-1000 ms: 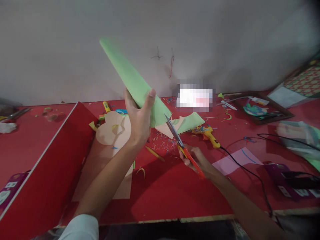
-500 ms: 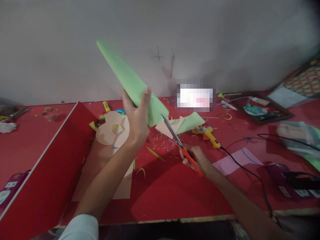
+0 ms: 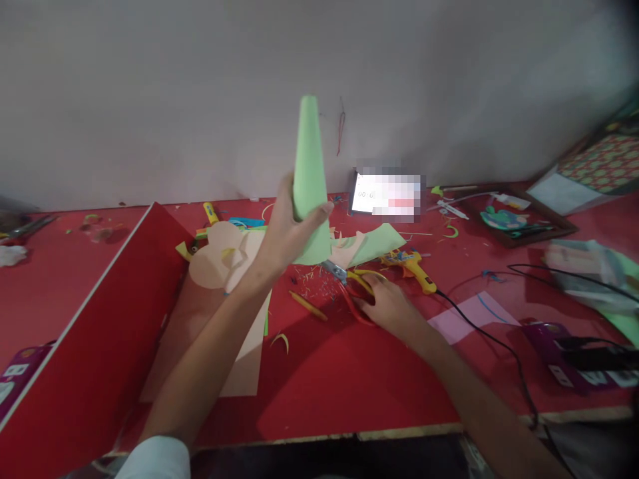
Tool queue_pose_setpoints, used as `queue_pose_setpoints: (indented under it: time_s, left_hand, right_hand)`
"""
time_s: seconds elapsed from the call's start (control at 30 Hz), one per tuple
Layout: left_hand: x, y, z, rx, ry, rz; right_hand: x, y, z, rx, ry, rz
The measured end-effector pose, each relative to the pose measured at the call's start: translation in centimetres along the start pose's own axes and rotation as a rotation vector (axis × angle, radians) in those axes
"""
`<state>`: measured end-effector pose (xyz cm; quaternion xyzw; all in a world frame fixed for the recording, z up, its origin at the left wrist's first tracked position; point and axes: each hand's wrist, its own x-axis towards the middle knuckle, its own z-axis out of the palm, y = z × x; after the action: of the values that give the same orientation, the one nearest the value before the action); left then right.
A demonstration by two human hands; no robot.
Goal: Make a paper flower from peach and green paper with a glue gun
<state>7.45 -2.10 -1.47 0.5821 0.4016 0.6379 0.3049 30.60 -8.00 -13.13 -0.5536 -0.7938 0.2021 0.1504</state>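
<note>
A light green paper cone (image 3: 310,159) stands nearly upright in my left hand (image 3: 287,236), its narrow end at the top and my fingers wrapped round its lower half. My right hand (image 3: 392,303) grips a pair of scissors (image 3: 363,283) by its red and yellow handles, which are spread apart. The blades are at the cone's lower edge; their tips are hidden by the paper. Behind them lie a green paper offcut (image 3: 382,243) and a peach paper scrap (image 3: 348,251). Small paper shreds (image 3: 317,283) are strewn under the scissors.
A red board (image 3: 94,332) stands at the left beside peach sheets (image 3: 200,352) and a cut flower shape (image 3: 214,259). A yellow glue gun (image 3: 419,269) trails a black cable on the right. A lit phone (image 3: 369,193) leans on the wall. A yellow pencil (image 3: 308,306) lies mid-table.
The cone has swung from a leftward tilt to nearly upright. The scissors have turned and their handles have spread, with the blades now at the cone's lower edge.
</note>
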Motion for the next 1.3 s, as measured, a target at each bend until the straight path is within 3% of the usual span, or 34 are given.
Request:
queue_pose_setpoints:
  time_s: [0.13,0.27,0.37,0.47,0.53,0.6,0.67,0.7,0.8,0.87,0.93,1.07,1.2,1.3]
  left_hand:
    - [-1.4,-1.4,0.5,0.114,-0.144,-0.018]
    - [-3.1,-1.8,0.4,0.273,-0.254,-0.108]
    - [-3.9,-1.0,0.3,0.428,-0.441,-0.14]
    - [-4.3,0.0,0.4,0.573,-0.71,-0.122]
    - [-4.4,0.4,0.7,0.606,-0.854,-0.077]
    - [-4.3,0.4,1.0,0.581,-0.887,-0.038]
    - [-4.1,-0.3,1.2,0.511,-0.737,-0.031]
    - [-3.9,-0.8,1.2,0.46,-0.579,-0.032]
    - [-3.6,-2.6,1.1,0.239,0.05,-0.049]
    - [-4.0,-3.9,1.2,0.077,0.292,-0.104]
    - [-5.2,-5.1,1.4,-0.019,0.327,-0.191]
    - [-7.9,-6.8,2.1,0.042,0.315,-0.281]
    - [-9.0,-7.4,2.2,0.104,0.296,-0.283]
    - [-8.9,-7.5,2.1,0.101,0.266,-0.26]
  right_hand:
    - [-0.4,-1.2,0.1,0.001,0.016,-0.033]
    - [-0.8,-2.3,-0.6,0.102,0.16,-0.06]
    - [-0.4,-3.1,-1.9,0.549,0.214,-0.065]
    - [0.7,-3.9,-2.8,1.126,0.11,-0.026]
    - [1.6,-4.2,-2.8,1.344,0.065,0.02]
    - [2.5,-4.1,-2.5,1.432,0.067,0.105]
    - [3.2,-3.7,-2.0,1.46,0.121,0.182]
    - [3.4,-3.5,-1.8,1.473,0.16,0.201]
    - [3.7,-2.6,-1.4,1.565,0.284,0.181]
    - [3.5,-2.2,-1.2,1.647,0.327,0.163]
    - [3.2,-2.0,-1.0,1.704,0.314,0.148]
    - [2.8,-2.2,-0.6,1.68,0.251,0.087]
    - [2.7,-2.1,-0.5,1.516,0.279,0.062]
    - [2.8,-1.9,-0.2,1.528,0.28,0.042]
